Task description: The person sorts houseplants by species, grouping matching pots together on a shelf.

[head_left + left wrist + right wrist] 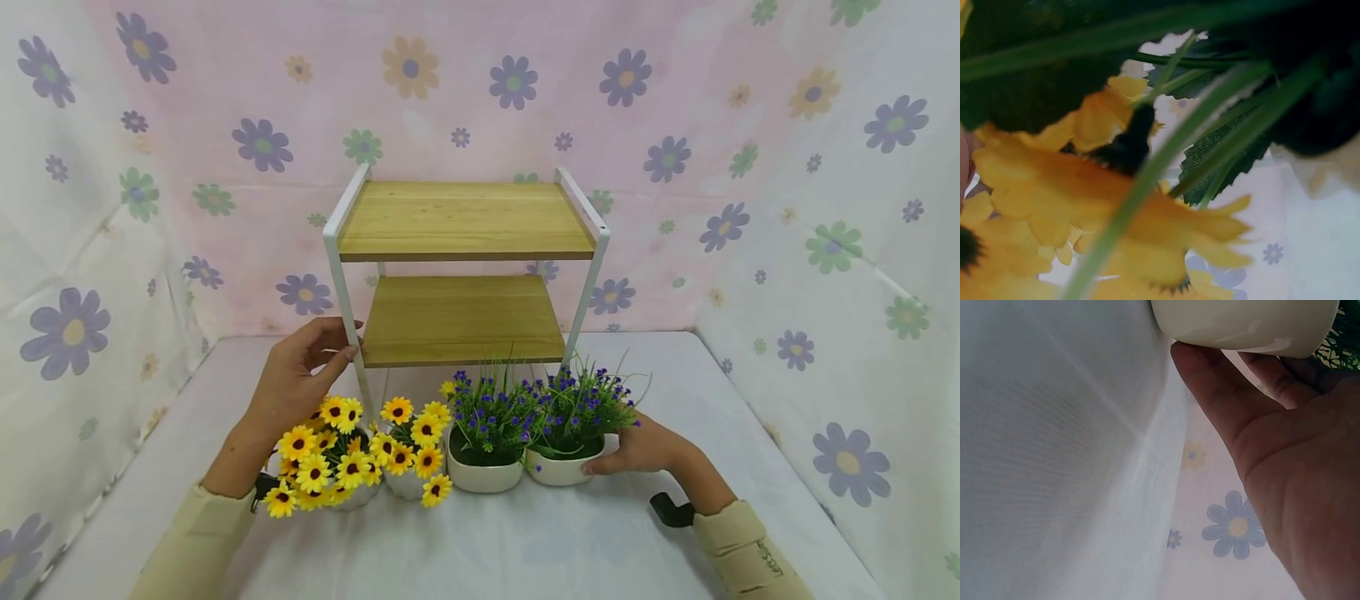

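Head view: the white surface (525, 554) carries a two-tier rack (465, 221) toward its back edge. Between rack and near edge, perhaps for easy reach, stand a purple-flowered pot (483, 477), its twin, the rightmost pot (564, 470), and two yellow-flowered pots (405, 485). The left hand (292, 379) grips the rack's left front post (342, 292), seemingly steadying it; the right hand (648, 446) clasps the rightmost pot's bare wall, likely sparing foliage.

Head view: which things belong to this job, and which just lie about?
Likely job:
shelf, left fingers at its post
rightmost purple-flowered pot, right fingers on it
other purple-flowered pot
left yellow-flowered pot
right yellow-flowered pot

Likely surroundings:
flowered backdrop
white tablecloth
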Available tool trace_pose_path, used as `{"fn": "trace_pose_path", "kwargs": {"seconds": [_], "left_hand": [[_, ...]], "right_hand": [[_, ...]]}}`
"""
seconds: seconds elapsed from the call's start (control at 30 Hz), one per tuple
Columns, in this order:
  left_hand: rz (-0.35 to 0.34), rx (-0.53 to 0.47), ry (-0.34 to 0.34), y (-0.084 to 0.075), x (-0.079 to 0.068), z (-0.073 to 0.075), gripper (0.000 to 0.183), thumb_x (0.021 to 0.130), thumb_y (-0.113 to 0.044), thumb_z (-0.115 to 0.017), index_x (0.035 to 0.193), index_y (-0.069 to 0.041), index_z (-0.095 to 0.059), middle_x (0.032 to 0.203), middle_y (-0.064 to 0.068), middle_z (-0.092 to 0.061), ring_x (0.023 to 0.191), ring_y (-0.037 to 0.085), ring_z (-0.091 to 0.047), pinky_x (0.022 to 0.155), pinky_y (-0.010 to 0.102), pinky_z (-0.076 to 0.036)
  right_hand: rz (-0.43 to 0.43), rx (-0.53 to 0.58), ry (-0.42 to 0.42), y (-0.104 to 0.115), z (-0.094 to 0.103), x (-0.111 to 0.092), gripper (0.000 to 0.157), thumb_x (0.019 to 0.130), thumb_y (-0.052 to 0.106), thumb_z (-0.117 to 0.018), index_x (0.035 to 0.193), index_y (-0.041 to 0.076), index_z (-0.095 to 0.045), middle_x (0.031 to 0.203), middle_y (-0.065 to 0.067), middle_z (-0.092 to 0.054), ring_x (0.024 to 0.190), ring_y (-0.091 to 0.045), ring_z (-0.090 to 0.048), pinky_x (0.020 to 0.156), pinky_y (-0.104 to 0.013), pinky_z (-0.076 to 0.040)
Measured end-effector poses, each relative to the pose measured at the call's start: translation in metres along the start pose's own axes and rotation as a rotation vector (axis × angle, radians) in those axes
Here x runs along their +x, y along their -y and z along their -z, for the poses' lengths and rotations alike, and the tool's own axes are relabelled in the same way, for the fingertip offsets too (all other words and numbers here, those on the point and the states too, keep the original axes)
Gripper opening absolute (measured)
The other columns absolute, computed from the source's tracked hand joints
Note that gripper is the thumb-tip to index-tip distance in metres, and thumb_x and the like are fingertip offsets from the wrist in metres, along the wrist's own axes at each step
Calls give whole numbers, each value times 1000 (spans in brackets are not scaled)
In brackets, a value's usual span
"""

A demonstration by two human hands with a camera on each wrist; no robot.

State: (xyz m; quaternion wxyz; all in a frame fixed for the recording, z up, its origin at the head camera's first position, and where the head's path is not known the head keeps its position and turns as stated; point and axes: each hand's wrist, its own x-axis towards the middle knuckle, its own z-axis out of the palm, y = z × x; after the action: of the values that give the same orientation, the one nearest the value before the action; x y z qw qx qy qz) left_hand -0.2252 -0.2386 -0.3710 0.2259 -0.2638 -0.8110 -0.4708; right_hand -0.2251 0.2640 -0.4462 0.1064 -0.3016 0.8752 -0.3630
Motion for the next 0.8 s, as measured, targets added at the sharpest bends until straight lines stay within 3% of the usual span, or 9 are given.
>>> {"fn": "trace_pose_path", "kwargs": {"seconds": [0.13, 0.37, 0.7, 0.8], "left_hand": [[0, 5, 0, -2, -1, -1, 37, 99, 11, -66, 134, -3, -66, 122, 18, -71, 104, 4, -72, 93, 14, -55], [-11, 16, 1, -2, 0, -1, 36, 99, 11, -66, 133, -2, -66, 122, 17, -72, 103, 3, -72, 93, 14, -56], [-17, 7, -1, 0, 0, 0, 35, 99, 12, -66, 132, -1, -66, 119, 15, -73, 102, 6, -73, 92, 15, -57], [-28, 3, -3, 0, 1, 0, 34, 99, 12, -66, 131, 1, -66, 118, 16, -73, 101, 8, -73, 92, 15, -57]], "right_hand": [[6, -10, -12, 2, 2, -3, 101, 80, 34, -95, 158, 2, -39, 157, -20, -48, 142, -48, -50, 109, -68, -48], [23, -132, -96, 6, 10, -10, 101, 76, 39, -96, 156, 6, -43, 158, -18, -47, 147, -44, -44, 112, -69, -43], [23, -191, -168, 20, 28, -21, 109, 78, 37, -95, 161, 3, -32, 164, -23, -37, 149, -52, -37, 110, -72, -43], [34, -155, -181, 24, 33, -22, 107, 79, 33, -96, 160, 3, -34, 163, -22, -39, 147, -51, -40, 108, -73, -45]]}}
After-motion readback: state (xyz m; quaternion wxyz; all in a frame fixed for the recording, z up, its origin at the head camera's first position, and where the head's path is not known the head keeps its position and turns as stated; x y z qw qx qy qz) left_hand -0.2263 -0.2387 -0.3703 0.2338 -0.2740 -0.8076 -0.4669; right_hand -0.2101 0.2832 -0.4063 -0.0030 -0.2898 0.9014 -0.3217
